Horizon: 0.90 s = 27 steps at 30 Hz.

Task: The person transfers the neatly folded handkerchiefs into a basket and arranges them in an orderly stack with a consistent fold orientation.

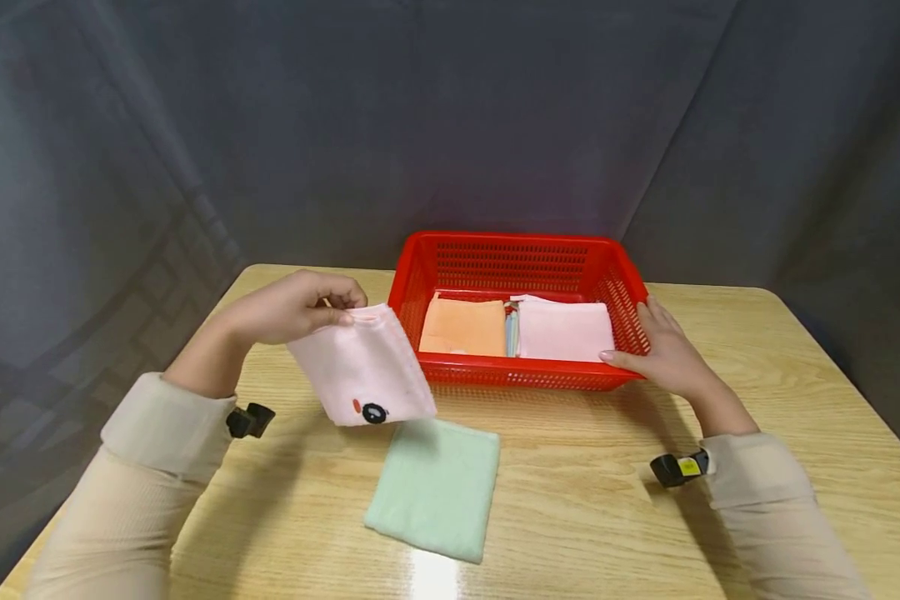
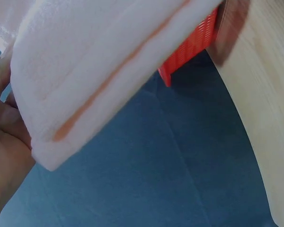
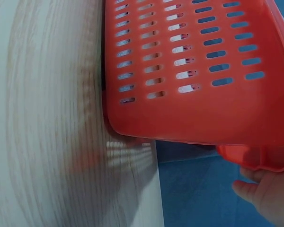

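My left hand pinches the top edge of a folded pink towel, which hangs above the table to the left of the basket. A black eye and a small red mark show near the towel's lower edge. In the left wrist view, an orange stripe runs along the pink towel. My right hand holds the front right corner of a red plastic basket, thumb on the front rim and fingers along the outer right side. A folded mint-green towel lies flat on the table in front.
Inside the basket, a folded orange towel stands at the left and a pale pink one at the right. Thin bluish cloth edges show between them. The wooden table backs onto a dark grey curtain.
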{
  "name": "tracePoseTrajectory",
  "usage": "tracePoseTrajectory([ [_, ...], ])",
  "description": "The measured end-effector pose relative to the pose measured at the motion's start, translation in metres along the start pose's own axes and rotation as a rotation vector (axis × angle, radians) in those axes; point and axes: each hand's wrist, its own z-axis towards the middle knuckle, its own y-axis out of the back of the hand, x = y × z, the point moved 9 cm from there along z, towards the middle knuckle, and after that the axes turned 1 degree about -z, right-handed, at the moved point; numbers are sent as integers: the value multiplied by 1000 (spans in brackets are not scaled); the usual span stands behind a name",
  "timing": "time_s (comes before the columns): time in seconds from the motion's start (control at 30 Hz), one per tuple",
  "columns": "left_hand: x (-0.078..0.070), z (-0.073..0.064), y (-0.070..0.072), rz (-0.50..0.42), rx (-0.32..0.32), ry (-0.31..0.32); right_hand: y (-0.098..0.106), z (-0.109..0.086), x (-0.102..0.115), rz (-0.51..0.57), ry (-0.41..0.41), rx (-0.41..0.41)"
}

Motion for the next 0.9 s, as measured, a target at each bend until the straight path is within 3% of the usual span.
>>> tracePoseTrajectory([
  [0.37, 0, 9, 7, -9, -30, 24, 0, 1, -2, 1, -12, -10],
  [0.9, -12, 33, 16, 33, -67, -30, 0, 0, -2, 12, -15, -15],
])
